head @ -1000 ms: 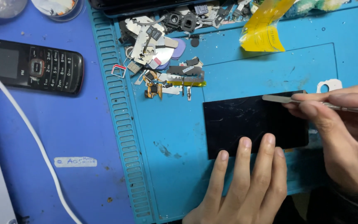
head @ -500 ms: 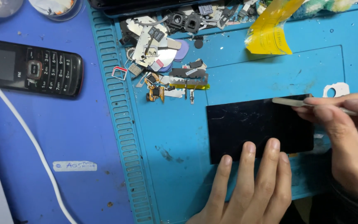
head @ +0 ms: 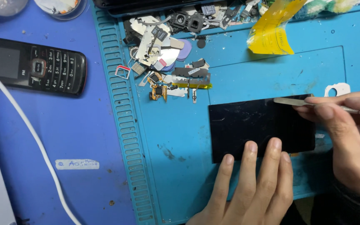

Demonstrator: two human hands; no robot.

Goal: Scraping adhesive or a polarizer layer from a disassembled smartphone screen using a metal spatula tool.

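Observation:
A black smartphone point(head: 255, 125) lies screen-up on the blue repair mat point(head: 180, 137). My left hand point(head: 255, 187) rests flat with three fingertips on the phone's near edge, holding it down. My right hand point(head: 351, 137) pinches a thin metal pry tool point(head: 290, 101), whose flat tip touches the phone's far edge near the right corner.
A heap of small phone parts and shields point(head: 167, 50) lies at the back of the mat. A yellow plastic piece point(head: 271, 31) sits at the back right. A black keypad phone point(head: 34, 66) and a white cable point(head: 30, 133) lie to the left.
The view has shifted slightly. My right hand with the pry tool stays at the phone's far edge, and my left fingers keep pressing the near edge.

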